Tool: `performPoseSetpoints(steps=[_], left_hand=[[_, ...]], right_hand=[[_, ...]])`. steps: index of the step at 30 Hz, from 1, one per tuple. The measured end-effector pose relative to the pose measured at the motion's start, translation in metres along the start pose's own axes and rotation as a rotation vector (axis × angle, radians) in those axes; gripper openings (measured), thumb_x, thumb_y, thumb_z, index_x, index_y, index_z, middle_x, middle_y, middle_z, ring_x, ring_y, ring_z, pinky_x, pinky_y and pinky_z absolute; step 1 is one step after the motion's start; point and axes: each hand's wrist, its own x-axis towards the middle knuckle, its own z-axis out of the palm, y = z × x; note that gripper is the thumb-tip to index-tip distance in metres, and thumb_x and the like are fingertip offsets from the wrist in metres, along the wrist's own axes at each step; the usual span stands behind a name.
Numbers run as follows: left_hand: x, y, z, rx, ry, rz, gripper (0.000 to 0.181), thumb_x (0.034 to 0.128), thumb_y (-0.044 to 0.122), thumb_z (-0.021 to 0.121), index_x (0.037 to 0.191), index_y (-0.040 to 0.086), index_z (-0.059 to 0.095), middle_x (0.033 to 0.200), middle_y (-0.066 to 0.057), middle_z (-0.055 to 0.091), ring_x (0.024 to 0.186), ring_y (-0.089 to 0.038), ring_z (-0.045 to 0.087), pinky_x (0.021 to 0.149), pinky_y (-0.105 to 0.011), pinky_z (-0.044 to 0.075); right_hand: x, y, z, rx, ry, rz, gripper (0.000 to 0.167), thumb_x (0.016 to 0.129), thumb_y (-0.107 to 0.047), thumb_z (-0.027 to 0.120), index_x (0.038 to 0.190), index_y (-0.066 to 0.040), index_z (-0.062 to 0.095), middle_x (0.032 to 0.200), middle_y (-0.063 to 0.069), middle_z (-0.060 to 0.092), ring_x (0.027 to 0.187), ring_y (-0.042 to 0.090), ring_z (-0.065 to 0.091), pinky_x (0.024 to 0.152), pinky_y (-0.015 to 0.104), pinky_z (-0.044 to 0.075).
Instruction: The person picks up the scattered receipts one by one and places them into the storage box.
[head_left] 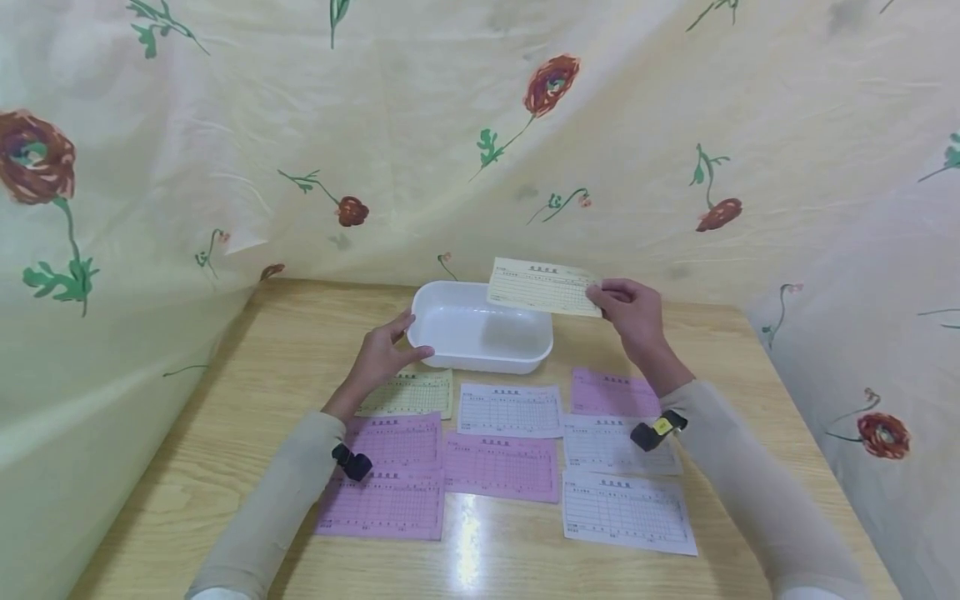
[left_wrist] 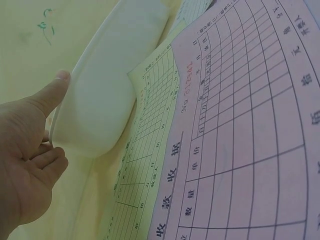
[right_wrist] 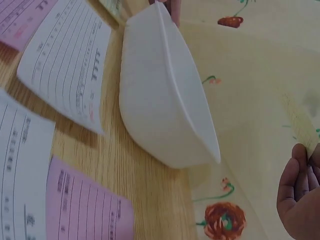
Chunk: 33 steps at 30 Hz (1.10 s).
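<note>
A white plastic tub [head_left: 480,364] stands at the back of the table. My left hand [head_left: 382,358] grips its left end, the thumb by the rim; the left wrist view shows this hand [left_wrist: 30,135] with fingers curled at the tub's edge [left_wrist: 95,105]. Above the tub's right end, a pale yellow receipt slip [head_left: 540,287] is held up by its right edge, pinched in my right hand [head_left: 633,312]. Seen from the right wrist, the slip [right_wrist: 300,115] appears nearly edge-on above the right hand [right_wrist: 305,195]. No paper shows inside the tub.
In front of the tub lie several receipt slips: a yellow-green one [head_left: 412,396], pink ones [head_left: 502,467] and white ones [head_left: 630,512]. Some overlap. Flowered cloth [head_left: 420,150] hangs behind and beside the wooden table [head_left: 225,467].
</note>
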Motion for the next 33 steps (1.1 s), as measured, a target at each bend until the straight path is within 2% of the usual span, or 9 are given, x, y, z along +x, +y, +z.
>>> performPoseSetpoints(steps=[5,8,12,18,23,28,33], left_hand=[[0.000,-0.001,0.000,-0.005,-0.001,0.001,0.089,0.0844,0.029,0.086,0.156,0.005,0.038,0.168,-0.009,0.027,0.149,-0.032,0.036,0.120,-0.041,0.040],[0.001,-0.001,0.000,-0.005,0.000,0.000,0.090,0.0839,0.029,0.086,0.156,0.005,0.038,0.167,-0.009,0.027,0.149,-0.032,0.036,0.120,-0.041,0.040],[0.002,0.000,0.000,-0.001,0.000,0.002,0.090,0.0834,0.029,0.086,0.155,0.004,0.038,0.167,-0.009,0.027,0.149,-0.033,0.036,0.120,-0.041,0.040],[0.002,-0.001,0.000,0.007,-0.002,0.004,0.089,0.0834,0.029,0.086,0.155,0.005,0.038,0.167,-0.009,0.027,0.149,-0.033,0.036,0.119,-0.041,0.040],[0.002,0.000,0.000,0.011,-0.003,-0.001,0.090,0.0831,0.028,0.087,0.155,0.005,0.038,0.167,-0.008,0.026,0.149,-0.033,0.035,0.119,-0.040,0.040],[0.002,0.001,0.000,0.009,-0.005,-0.001,0.090,0.0829,0.027,0.087,0.155,0.004,0.038,0.167,-0.009,0.026,0.149,-0.033,0.035,0.120,-0.041,0.040],[0.002,0.001,0.000,0.009,-0.005,0.000,0.089,0.0830,0.027,0.087,0.155,0.004,0.039,0.167,-0.009,0.026,0.149,-0.034,0.036,0.119,-0.041,0.040]], right_hand=[[0.004,-0.001,0.020,0.017,-0.021,0.020,0.031,0.093,-0.023,0.078,0.115,-0.003,0.068,0.103,-0.005,0.073,0.091,0.006,0.069,0.079,0.016,0.061],[0.006,-0.001,0.031,0.007,-0.026,0.037,0.034,0.093,-0.024,0.078,0.117,-0.002,0.069,0.111,-0.001,0.071,0.092,0.005,0.069,0.080,0.016,0.061],[0.008,-0.001,0.045,0.002,-0.018,0.047,0.039,0.092,-0.023,0.079,0.121,0.000,0.068,0.103,-0.002,0.071,0.088,0.006,0.069,0.077,0.017,0.062],[0.014,0.004,0.062,-0.010,0.015,0.041,0.035,0.090,-0.017,0.081,0.116,0.003,0.069,0.090,-0.004,0.071,0.081,0.006,0.069,0.073,0.018,0.063],[0.016,0.011,0.075,-0.039,0.013,0.027,0.033,0.089,-0.016,0.081,0.115,0.003,0.070,0.093,0.003,0.074,0.077,0.005,0.068,0.071,0.019,0.063],[0.015,0.014,0.086,-0.070,-0.002,0.015,0.030,0.089,-0.014,0.081,0.112,0.003,0.072,0.101,0.015,0.075,0.074,0.005,0.068,0.069,0.020,0.063],[0.014,0.017,0.097,-0.103,-0.023,0.021,0.030,0.088,-0.014,0.082,0.112,0.001,0.073,0.107,0.019,0.075,0.076,0.009,0.071,0.079,0.032,0.066]])
